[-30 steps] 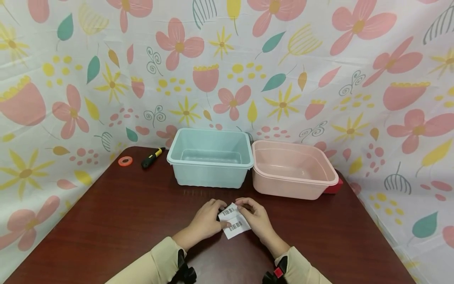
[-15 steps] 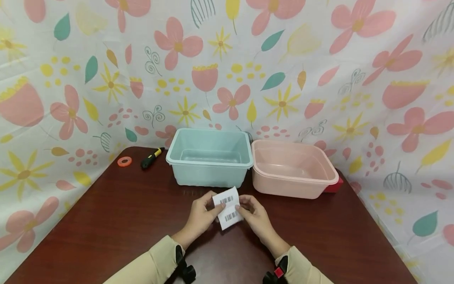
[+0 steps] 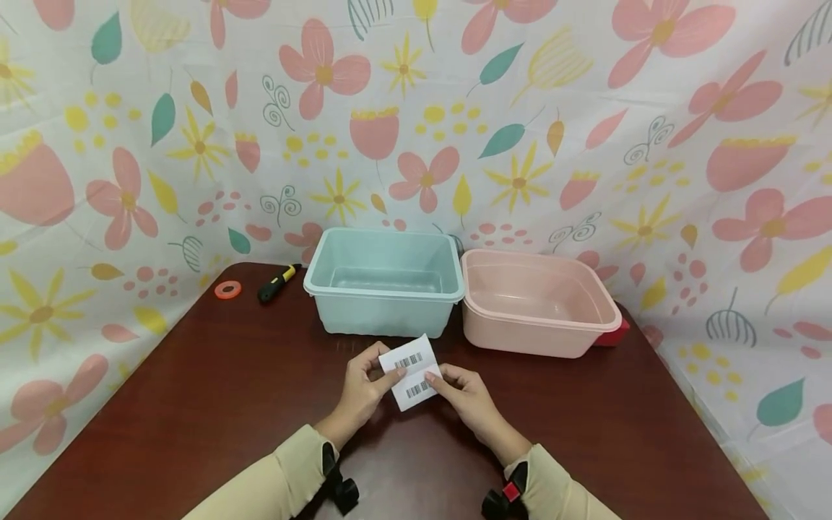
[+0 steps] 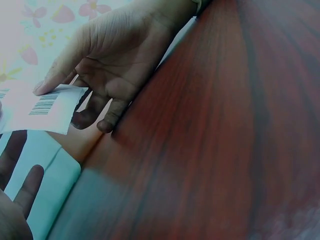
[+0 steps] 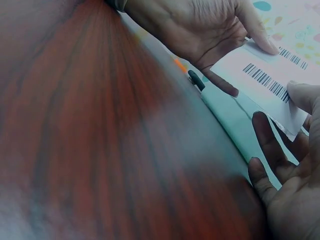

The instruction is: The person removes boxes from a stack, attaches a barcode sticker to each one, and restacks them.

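Note:
A white label sheet (image 3: 408, 359) printed with two barcodes is held between both hands, tilted, near the middle of the table. My left hand (image 3: 361, 388) pinches its left side, with the thumb on the printed face near the upper barcode. On the right side, my right hand (image 3: 473, 401) pinches it with the thumb next to the lower barcode. The right wrist view shows the label sheet (image 5: 267, 82) with a rough lower edge, and the right hand's lower fingers (image 5: 270, 142) spread beneath it. Fingers behind the sheet are partly hidden.
A light blue basin (image 3: 383, 314) stands behind the hands, beside a pink basin (image 3: 529, 336). Part of a red object (image 3: 613, 334) shows behind the pink one. At the back left of the brown table (image 3: 247, 404) lie an orange tape roll (image 3: 227, 289) and a black-yellow utility knife (image 3: 278, 284).
The label sheet has been raised toward the blue basin and turned, with both barcodes now plainer to see. My left hand has moved slightly up and left; the right thumb now presses on the sheet's face.

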A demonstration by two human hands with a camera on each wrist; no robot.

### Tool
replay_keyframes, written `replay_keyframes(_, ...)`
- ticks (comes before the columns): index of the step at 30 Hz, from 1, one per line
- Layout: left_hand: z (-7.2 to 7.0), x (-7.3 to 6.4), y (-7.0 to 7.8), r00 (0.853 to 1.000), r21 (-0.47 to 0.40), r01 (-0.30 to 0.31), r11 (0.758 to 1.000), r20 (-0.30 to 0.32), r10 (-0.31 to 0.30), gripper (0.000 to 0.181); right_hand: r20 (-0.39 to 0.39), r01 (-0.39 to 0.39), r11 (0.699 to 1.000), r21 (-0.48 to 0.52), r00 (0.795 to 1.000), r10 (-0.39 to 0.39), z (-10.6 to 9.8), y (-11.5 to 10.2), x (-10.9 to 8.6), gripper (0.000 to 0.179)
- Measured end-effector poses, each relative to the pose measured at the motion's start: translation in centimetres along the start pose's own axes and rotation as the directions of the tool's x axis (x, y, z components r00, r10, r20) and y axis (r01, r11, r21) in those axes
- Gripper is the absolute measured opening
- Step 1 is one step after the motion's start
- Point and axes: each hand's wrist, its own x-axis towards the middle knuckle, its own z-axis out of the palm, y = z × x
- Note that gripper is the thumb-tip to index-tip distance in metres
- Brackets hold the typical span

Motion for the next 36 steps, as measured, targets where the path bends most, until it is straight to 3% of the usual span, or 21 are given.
replay_keyframes(7,0.2,-0.3,-0.3,0.998,-0.045,0.051,0.998,0.028,-0.05,0.014,-0.043,0.001,0.999,0.048,0.999,0.001,0.0,0.1,-0.2,0.023)
replay_keyframes(13,0.3,-0.2,-0.4,0.978,0.058,0.166,0.984,0.115,-0.172,0.034,-0.089,0.015,0.994,0.108,0.996,-0.006,-0.1,-0.2,-0.2,0.024)
replay_keyframes(18,0.4,0.0,-0.1,0.962,0.134,0.184,0.974,0.178,-0.207,0.05,-0.077,0.065,0.994,0.082,0.995,-0.059,-0.2,-0.3,-0.2,0.02)
replay_keyframes(21,0.5,0.1,0.6,0.97,0.163,0.147,0.976,0.168,-0.174,0.047,-0.058,0.087,0.994,0.065,0.995,-0.083,-0.3,-0.3,-0.3,0.018)
replay_keyframes(25,0.6,0.1,2.0,0.993,0.224,0.054,0.973,0.094,-0.077,0.039,-0.037,0.1,0.994,0.045,0.994,-0.099,-0.2,-0.2,-0.4,0.017)
replay_keyframes(29,0.5,0.2,1.5,0.998,0.28,-0.054,0.959,0.052,0.041,0.043,-0.019,0.099,0.994,0.052,0.995,-0.098,-0.3,-0.1,-0.3,0.017)
replay_keyframes(32,0.2,0.3,0.5,0.991,0.309,-0.121,0.943,0.098,0.096,0.044,0.015,0.093,0.993,0.073,0.995,-0.094,-0.3,0.0,-0.3,0.016)
replay_keyframes(36,-0.1,0.2,-0.2,0.967,0.335,-0.191,0.922,0.223,0.12,0.032,0.063,0.088,0.992,0.087,0.994,-0.093,-0.4,0.1,-0.3,0.016)
